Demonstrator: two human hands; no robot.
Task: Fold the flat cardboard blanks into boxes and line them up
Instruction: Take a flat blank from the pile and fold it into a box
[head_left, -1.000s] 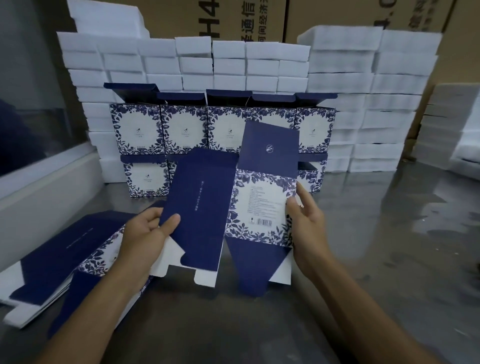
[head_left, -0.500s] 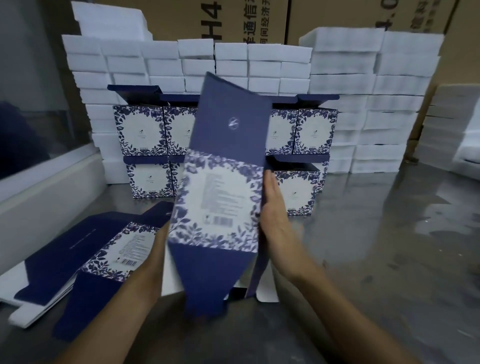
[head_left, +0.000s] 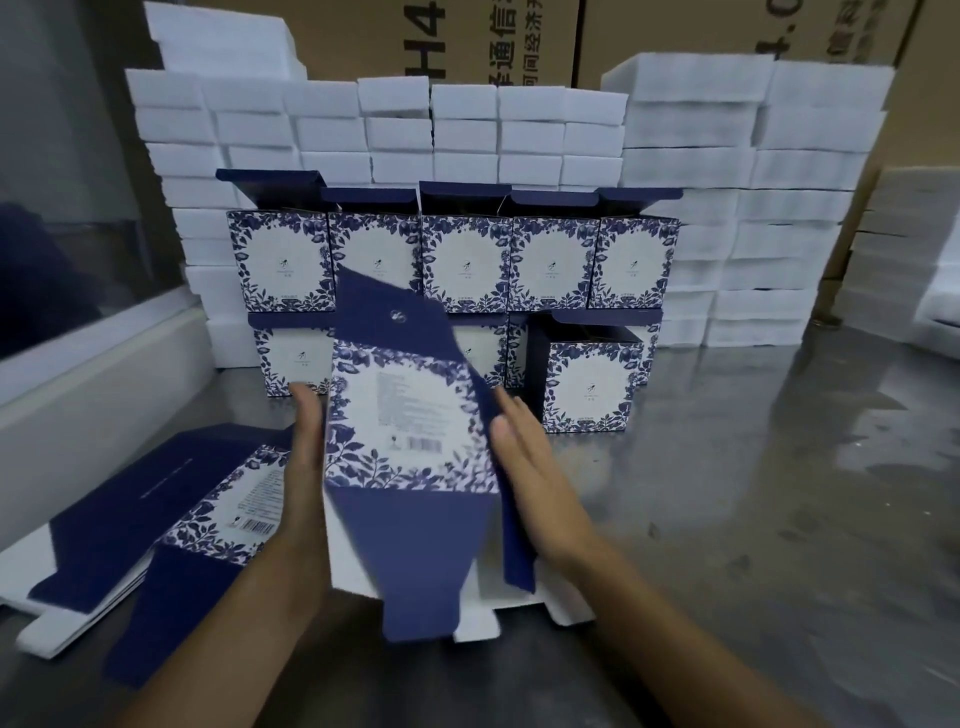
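A blue-and-white floral cardboard blank (head_left: 410, 426) stands squared up into a sleeve in front of me, its navy top flap tilted back and its navy bottom flap hanging down. My left hand (head_left: 304, 457) presses flat against its left side with straight fingers. My right hand (head_left: 530, 467) presses flat against its right side. A pile of flat blanks (head_left: 171, 514) lies on the table to the left. Folded boxes (head_left: 589, 384) stand in two stacked rows behind, lids open.
Stacks of white foam blocks (head_left: 727, 223) form a wall behind the boxes and at far right. Brown cartons (head_left: 467, 36) stand at the back. A white ledge (head_left: 93, 374) borders the steel table (head_left: 753, 493) on the left.
The blank went from flat and spread wide to a squared sleeve held upright. Both hands shifted from pinching its edges to pressing flat on its two sides, and it dropped lower.
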